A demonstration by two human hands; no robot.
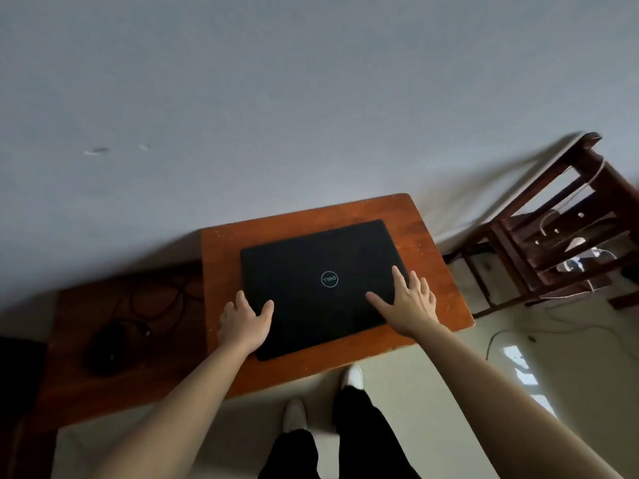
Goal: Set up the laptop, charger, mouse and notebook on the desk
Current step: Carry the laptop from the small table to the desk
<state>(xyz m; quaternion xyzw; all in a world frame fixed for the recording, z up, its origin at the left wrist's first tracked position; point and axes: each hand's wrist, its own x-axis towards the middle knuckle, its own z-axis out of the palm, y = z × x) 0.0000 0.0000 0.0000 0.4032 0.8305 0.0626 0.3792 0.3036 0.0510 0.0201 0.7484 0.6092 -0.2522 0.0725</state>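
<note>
A closed black laptop (311, 316) lies flat on a small orange-brown wooden desk (224, 243), its round logo facing up. My left hand (243, 323) rests at the laptop's near left edge, thumb on the lid, fingers spread beside it. My right hand (406, 305) lies flat on the lid's near right corner with fingers apart. A black mouse (110, 350) and a looped black charger cable (155, 299) lie on a lower, darker table (86, 399) to the left. No notebook is in view.
The desk stands against a pale wall. A dark wooden chair frame (553, 236) with white cables hanging in it stands at the right. A thin cable (494, 340) trails on the floor. A black object (17, 375) shows at the left edge. My feet stand just before the desk.
</note>
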